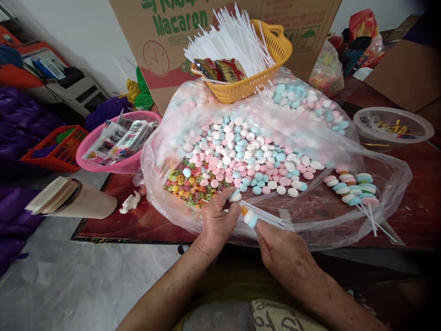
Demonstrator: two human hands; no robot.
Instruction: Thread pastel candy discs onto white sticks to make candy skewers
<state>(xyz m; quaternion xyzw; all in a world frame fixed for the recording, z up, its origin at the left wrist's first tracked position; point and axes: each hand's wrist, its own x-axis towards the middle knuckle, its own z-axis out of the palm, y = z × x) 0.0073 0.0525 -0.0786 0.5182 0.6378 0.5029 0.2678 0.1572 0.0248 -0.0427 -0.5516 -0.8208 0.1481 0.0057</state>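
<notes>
My right hand (284, 246) is closed around a short marshmallow skewer (250, 218), with an orange piece at its tip and white and blue pieces below. Its stick is hidden by the fingers. Just left of it, my left hand (218, 218) pinches blue and white marshmallows (235, 196) between thumb and fingers. Beyond both hands spreads a heap of pink, white and blue marshmallows (241, 151) on an opened clear plastic bag (347, 158). Small colourful gummy rings (193, 184) lie at its left. Loose white sticks (263, 215) rest behind my hands.
Several loaded skewers (356, 188) lie at the right. A yellow basket (241, 87) of white sticks stands at the back before a cardboard box (151, 50). Left are a pink basket (119, 158) of packets and a paper-coloured cup (84, 200); right, a clear tub (392, 126).
</notes>
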